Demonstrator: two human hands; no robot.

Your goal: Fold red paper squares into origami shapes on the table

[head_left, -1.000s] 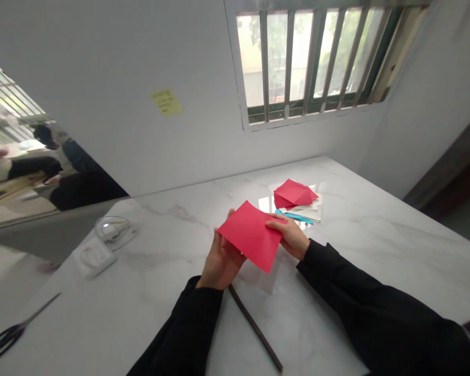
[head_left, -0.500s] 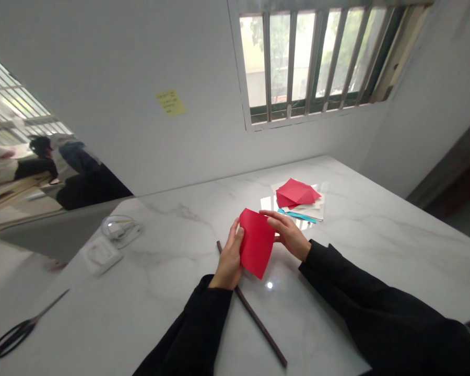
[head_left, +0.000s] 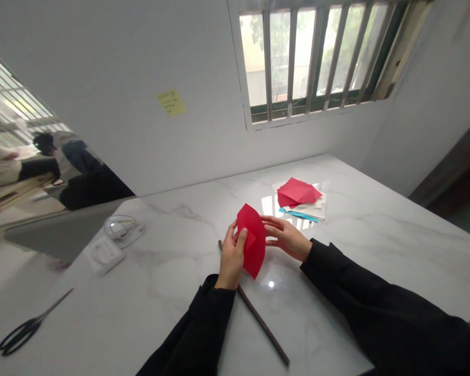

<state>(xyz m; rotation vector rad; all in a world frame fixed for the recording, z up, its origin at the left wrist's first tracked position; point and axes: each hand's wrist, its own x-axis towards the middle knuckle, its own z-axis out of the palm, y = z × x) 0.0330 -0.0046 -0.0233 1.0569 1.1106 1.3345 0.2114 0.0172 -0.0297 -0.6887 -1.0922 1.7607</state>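
I hold a red paper sheet [head_left: 253, 241] above the white marble table [head_left: 172, 282], bent into a curve between both hands. My left hand [head_left: 232, 256] pinches its left edge, with thumb and fingers closed on the paper. On the sheet's right side, my right hand [head_left: 285, 237] has its fingers pressed against the paper. Both arms wear black sleeves.
A pile of red, white and blue papers [head_left: 301, 199] lies beyond my hands. A dark thin stick [head_left: 258, 318] lies under my left wrist. Black scissors [head_left: 27, 328] lie at the near left. A white charger with cable [head_left: 113, 237] sits at the left. People appear in a mirror [head_left: 43, 167].
The flat red sheet has been bent in half; my hands came closer together, bringing its edges toward each other.
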